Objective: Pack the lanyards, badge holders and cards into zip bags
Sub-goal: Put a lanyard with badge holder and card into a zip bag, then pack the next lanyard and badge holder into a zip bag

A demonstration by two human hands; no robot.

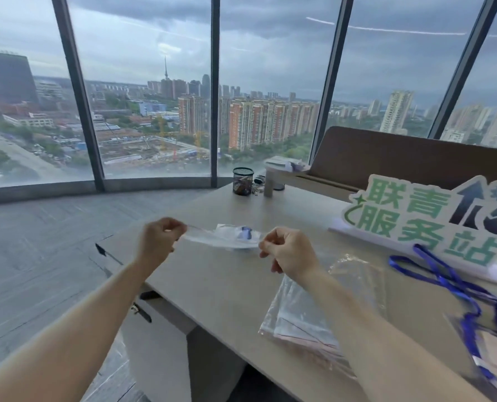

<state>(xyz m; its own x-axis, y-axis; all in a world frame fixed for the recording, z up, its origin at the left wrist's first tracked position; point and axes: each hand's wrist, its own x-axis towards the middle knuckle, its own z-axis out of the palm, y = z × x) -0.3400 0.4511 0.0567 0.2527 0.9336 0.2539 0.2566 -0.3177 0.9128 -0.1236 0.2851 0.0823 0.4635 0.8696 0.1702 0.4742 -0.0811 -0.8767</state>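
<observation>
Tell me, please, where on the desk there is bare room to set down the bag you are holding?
The desk is bare between the held zip bag and the pile of empty zip bags, and towards the mesh pen cup. It is crowded on the right, by the blue lanyards and the sign.

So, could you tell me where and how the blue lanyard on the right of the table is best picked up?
Probably at the open loop of the blue lanyard, coming from above. It lies flat on the table, apart from the sign, so fingers can pinch it there. The near end seems to tangle with a badge holder.
</observation>
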